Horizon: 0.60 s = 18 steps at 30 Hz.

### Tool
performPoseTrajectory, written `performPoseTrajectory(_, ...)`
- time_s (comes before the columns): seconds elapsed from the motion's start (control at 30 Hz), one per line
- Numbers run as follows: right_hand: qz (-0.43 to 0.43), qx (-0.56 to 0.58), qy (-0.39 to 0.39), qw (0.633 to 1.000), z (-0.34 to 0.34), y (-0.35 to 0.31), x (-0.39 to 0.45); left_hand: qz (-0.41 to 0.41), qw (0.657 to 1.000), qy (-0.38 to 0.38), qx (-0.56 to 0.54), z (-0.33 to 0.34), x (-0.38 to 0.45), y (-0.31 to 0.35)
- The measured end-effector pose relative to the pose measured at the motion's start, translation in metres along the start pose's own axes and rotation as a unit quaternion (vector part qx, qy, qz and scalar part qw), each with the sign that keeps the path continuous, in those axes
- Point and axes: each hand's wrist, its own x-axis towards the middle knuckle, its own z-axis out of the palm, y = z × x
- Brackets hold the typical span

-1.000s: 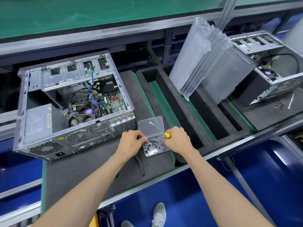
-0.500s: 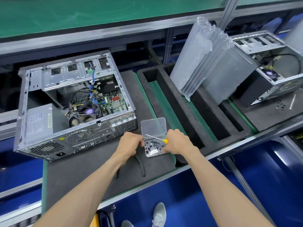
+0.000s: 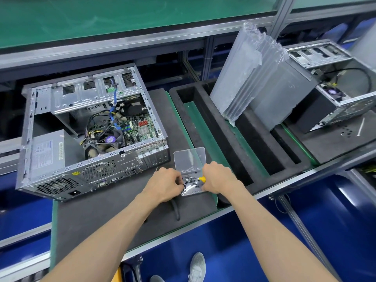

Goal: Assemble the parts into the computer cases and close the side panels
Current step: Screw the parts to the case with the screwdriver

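Head view: both curled hands, left (image 3: 165,183) and right (image 3: 216,178) (gripping a screwdriver (image 3: 200,178)), flank the screw box (image 3: 191,187).

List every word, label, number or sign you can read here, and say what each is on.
No text can be quoted; all of it is too small or blurred.
White label on the power supply: print unreadable.
Yellow warning sticker on the case rear: a triangle sign, wording unreadable.
Motherboard: markings unreadable.
Purple fan sticker: unreadable.
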Motion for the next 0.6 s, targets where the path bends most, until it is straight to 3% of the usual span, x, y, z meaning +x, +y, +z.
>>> performPoseTrajectory(0.3,0.003,-0.027,-0.005,1.000,-0.004,-0.003,0.000,-0.013,0.982,-0.064,0.176,-0.012,0.020,0.035)
performPoseTrajectory(0.6,-0.011,-0.006,-0.036,0.999,-0.002,0.001,0.003,0.004,0.978,-0.068,0.199,-0.010,0.021,0.040)
